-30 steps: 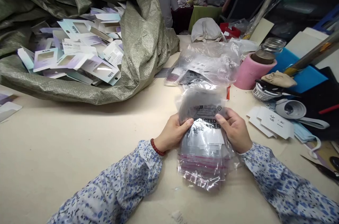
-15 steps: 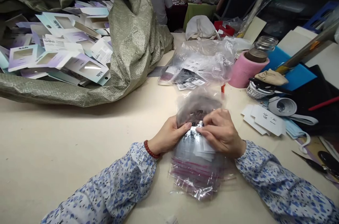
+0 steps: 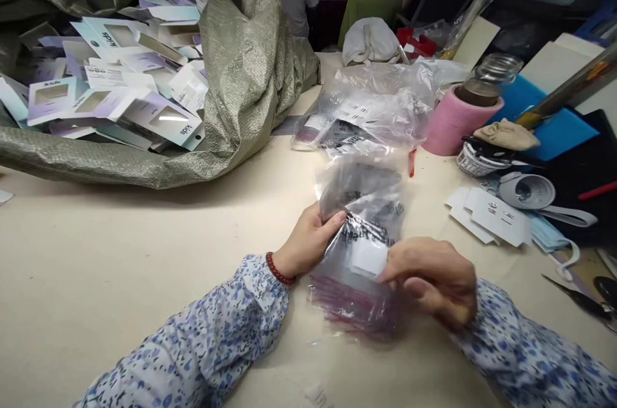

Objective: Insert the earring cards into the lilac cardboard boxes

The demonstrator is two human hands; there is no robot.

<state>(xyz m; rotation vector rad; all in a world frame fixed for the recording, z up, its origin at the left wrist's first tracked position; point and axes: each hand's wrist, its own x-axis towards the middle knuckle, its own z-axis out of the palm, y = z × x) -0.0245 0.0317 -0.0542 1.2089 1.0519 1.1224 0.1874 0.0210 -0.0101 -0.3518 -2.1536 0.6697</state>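
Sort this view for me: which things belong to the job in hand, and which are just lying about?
In use:
- stack of plastic bags
- left hand, holding the stack
- right hand, at its right side

Apparently lying about, with neither hand on them:
- pink roll
- glass jar
- white cards
- sack of boxes, though its role is unclear

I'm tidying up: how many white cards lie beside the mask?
2 visible: the upper card, and the lower card jutting out on the left; more may be hidden.
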